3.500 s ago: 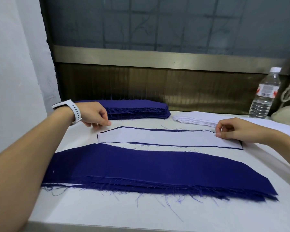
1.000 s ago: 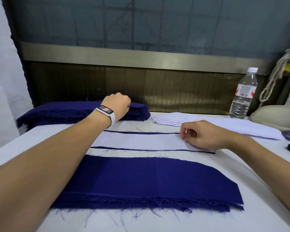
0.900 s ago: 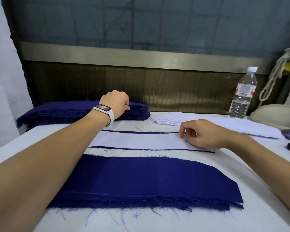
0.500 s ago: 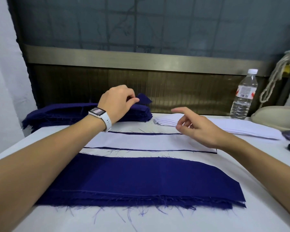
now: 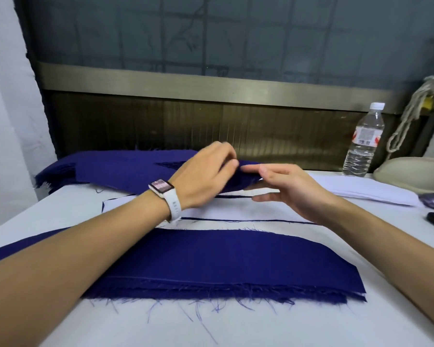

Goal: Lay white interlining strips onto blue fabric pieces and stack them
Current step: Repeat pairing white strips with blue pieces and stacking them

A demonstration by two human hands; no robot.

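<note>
Blue fabric piece (image 5: 125, 171), one end pinched in the left hand (image 5: 206, 176), right hand (image 5: 291, 186) open-fingered just beside it; white interlining strip (image 5: 236, 209) flat under both hands; blue stack (image 5: 236, 259) beneath the forearms; white strip pile (image 5: 361, 189) right of the right hand, on the tabletop (image 5: 135, 326).

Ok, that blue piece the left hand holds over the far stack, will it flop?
Probably floppy: the blue piece sags and creases between the left hand and the far stack. Likely light, since a fingertip pinch holds it up. Its frayed edges may snag or shed threads, so the open right hand should probably support the other end.
</note>
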